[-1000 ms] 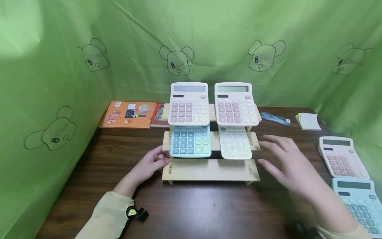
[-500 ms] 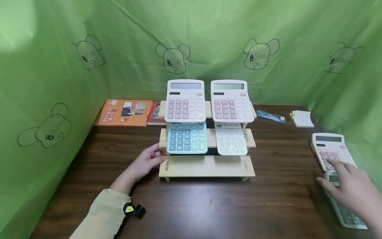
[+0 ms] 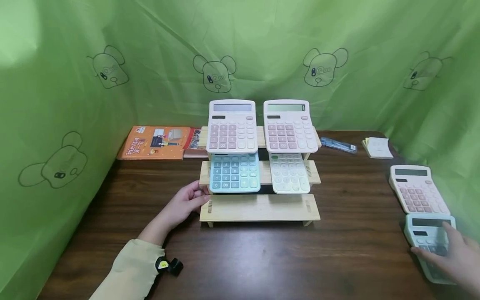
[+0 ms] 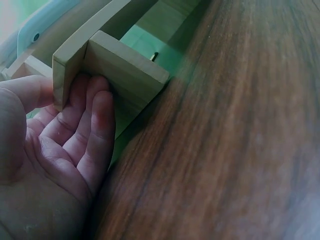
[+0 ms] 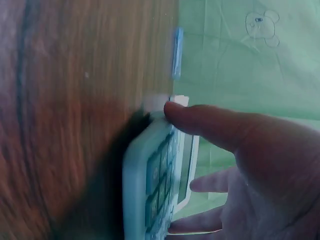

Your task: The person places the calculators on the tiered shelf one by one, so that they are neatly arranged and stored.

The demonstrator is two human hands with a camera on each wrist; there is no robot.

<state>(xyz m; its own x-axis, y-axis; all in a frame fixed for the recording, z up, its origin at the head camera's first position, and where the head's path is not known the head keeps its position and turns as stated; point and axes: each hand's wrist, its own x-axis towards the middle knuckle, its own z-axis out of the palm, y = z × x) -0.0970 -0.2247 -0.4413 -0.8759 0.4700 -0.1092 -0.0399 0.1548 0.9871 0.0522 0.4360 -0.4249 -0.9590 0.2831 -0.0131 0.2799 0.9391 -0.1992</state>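
Note:
A three-step wooden rack stands mid-table. My left hand grips its left end; in the left wrist view the thumb and curled fingers lie on either side of the board. Far right, a light blue calculator lies on the table. Over it reaches my right hand, thumb along its left edge and fingers spread above its face. The right wrist view shows the thumb at the calculator's side, fingers fairly straight. On the rack sit two pink-white calculators above a blue one and a white one.
A pink-white calculator lies just behind the blue one at right. Toward the back are an orange book, a blue packet and a notepad. Green cloth walls the table's back and sides.
My right hand has moved from beside the rack to the far right, over the light blue calculator. My left hand keeps its grip on the rack. The view has shifted slightly.

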